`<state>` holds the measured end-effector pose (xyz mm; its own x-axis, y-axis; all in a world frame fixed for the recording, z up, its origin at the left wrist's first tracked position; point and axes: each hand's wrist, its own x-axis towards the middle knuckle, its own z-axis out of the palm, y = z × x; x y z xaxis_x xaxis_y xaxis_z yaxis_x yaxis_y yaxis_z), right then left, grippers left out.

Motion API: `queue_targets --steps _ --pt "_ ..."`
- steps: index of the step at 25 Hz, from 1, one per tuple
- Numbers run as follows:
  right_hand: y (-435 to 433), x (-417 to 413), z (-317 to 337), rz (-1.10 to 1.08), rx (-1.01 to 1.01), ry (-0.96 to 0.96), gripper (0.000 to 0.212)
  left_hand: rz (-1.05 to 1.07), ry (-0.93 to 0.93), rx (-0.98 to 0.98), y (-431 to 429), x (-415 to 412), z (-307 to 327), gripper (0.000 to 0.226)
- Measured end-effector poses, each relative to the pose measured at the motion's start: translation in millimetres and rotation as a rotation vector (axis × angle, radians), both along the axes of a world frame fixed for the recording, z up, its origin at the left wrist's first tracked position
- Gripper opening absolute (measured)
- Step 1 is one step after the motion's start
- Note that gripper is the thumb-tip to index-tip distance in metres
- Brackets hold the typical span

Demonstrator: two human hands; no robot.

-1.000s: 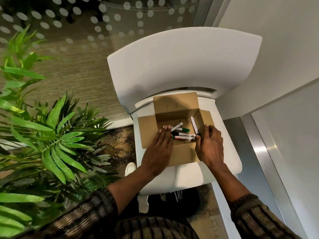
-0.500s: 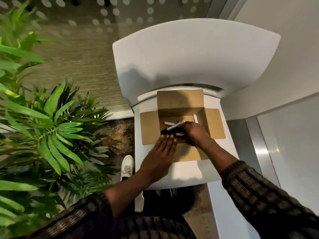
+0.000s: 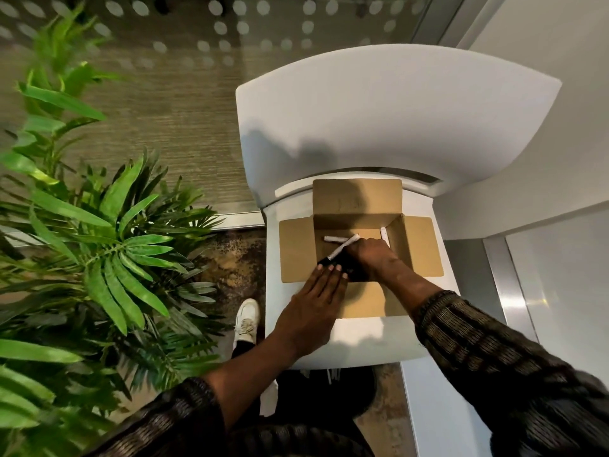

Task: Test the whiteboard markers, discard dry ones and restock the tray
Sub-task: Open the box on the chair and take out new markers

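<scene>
An open cardboard box (image 3: 425,249) sits on the seat of a white chair (image 3: 389,120). Inside it lie white whiteboard markers: one (image 3: 334,239) lies flat at the back left, another (image 3: 384,233) leans in the back right corner. My right hand (image 3: 370,258) is down inside the box, fingers curled around a marker with a black cap (image 3: 341,249) that points up and away from me. My left hand (image 3: 316,301) lies flat with straight fingers on the box's near flap, fingertips at the box's edge.
A large green potted plant (image 3: 99,245) fills the left side, close to the chair. A wall and a metal frame (image 3: 507,285) stand to the right. My white shoe (image 3: 246,319) shows on the patterned floor below the seat.
My right hand moved from the box's right edge into the box and took hold of a marker. The left hand stayed flat on the near flap. The camera shifted closer.
</scene>
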<state>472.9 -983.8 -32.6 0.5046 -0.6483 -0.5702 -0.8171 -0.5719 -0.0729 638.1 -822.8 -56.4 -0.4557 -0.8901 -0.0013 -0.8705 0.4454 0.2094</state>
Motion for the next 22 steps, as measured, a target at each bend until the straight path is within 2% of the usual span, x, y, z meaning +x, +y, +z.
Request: queue_targets --steps 4,8,11,17,20,22 --pt "1 -8 2 -0.044 0.029 -0.072 0.046 -0.012 0.006 0.024 2 2 -3 0.082" --pt "-9 -22 9 -0.241 0.062 -0.151 0.033 -0.015 0.019 0.049 1 2 -3 0.079" --pt "-10 -36 24 -0.470 0.081 -0.417 0.020 -0.020 0.001 0.055 -3 1 -1 0.074" --pt "20 -52 63 -1.072 0.065 -1.028 0.024 0.032 0.049 0.064 -26 -2 16 0.057" --pt "40 -57 73 -1.241 0.027 -1.198 0.028 0.102 0.096 0.087 -64 -16 28 0.035" --pt "55 -57 79 -1.312 0.013 -1.273 0.028 0.108 0.040 0.176 -94 -26 29 0.038"
